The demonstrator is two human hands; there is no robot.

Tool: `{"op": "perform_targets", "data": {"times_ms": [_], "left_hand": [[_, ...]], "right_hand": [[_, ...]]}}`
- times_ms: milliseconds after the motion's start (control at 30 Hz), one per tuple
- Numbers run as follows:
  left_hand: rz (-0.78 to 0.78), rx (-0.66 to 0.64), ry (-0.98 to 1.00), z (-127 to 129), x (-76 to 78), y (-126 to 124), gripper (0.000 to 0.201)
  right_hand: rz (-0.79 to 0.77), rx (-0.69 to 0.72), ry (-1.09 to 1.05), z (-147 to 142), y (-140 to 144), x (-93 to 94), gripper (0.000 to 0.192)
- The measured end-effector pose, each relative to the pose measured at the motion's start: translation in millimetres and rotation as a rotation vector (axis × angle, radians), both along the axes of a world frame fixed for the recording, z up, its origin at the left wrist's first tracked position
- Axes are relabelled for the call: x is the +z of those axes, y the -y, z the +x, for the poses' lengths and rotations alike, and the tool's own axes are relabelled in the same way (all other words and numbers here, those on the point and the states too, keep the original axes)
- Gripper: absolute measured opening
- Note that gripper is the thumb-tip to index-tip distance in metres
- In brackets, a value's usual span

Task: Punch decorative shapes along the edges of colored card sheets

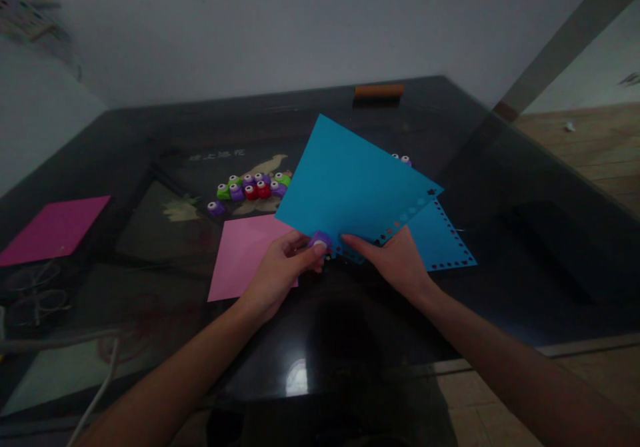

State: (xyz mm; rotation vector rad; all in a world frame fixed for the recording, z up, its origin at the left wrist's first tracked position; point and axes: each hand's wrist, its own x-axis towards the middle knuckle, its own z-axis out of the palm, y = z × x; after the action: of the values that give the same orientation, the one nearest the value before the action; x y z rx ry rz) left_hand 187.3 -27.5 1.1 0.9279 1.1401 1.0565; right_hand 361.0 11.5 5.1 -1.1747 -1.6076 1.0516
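My left hand [283, 266] is closed around a small purple craft punch [320, 238], its thumb on the white top. The punch sits at the near edge of a blue paper sheet [355, 174], which is raised and tilted above the table. My right hand [400, 264] grips that same edge between thumb and fingers; the fingers are hidden under the paper. Small punched shapes run along the edge between my hands and the right corner. Beneath lies another blue sheet [440, 240] with punched holes along two borders. A light pink sheet [243, 257] rests under my left hand.
Several green, purple and red craft punches [250, 188] stand behind the pink sheet, partly covered by the raised paper. More punches [405, 160] show behind its right side. A magenta sheet [57, 229] and a white cable [60, 342] are at left. A brown tube [379, 92] lies at the back.
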Motion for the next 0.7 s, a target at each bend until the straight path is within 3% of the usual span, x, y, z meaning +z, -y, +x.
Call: {"op": "perform_targets", "data": {"times_ms": [233,700], "left_hand": [[0.006,-0.003,-0.034,-0.2,-0.5,0.2,0.027],[-0.013,0.002,0.018,0.3,-2.2,0.4,0.024]], "right_hand": [[0.034,-0.02,-0.026,-1.2,0.3,-1.6,0.019],[0.045,-0.014,-0.016,-1.3,-0.2,-3.0,0.015]]}}
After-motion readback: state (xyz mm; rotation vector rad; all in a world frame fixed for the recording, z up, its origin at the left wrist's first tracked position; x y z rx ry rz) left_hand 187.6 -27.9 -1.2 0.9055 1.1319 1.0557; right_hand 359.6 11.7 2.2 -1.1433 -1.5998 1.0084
